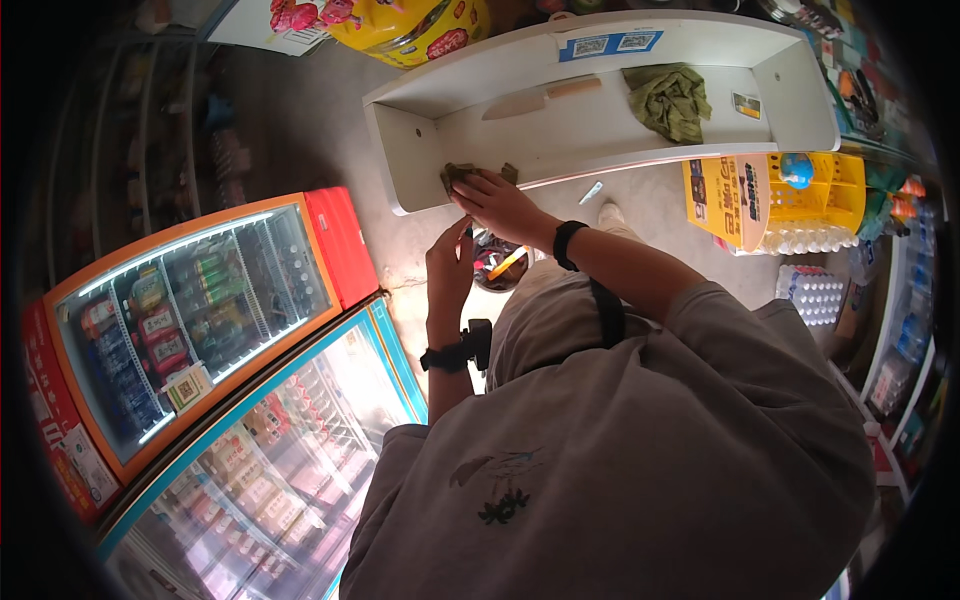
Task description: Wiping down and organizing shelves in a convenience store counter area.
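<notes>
My right hand (495,201) lies over a dark olive cloth (510,174), pressing it onto the left front corner of a white counter (555,146). Just below that corner is my left hand (448,251), its fingertips near the counter's front edge and close to my right fingers. A small dark thing shows by its fingertips, too small to make out. Further back on the counter top lies a kitchen knife (517,103) with a wooden handle, its blade pointing left. A crumpled green cloth (670,101) and a small card-like item (746,105) rest towards the right end.
Below the counter stands a round bin (495,262) with litter in it. A glass-door drinks fridge (202,292) and a blue-framed display freezer (285,450) flank me on the left. To the right are a yellow rack (727,199) and packed bottles (810,292). Printed codes (611,46) mark the counter's back wall.
</notes>
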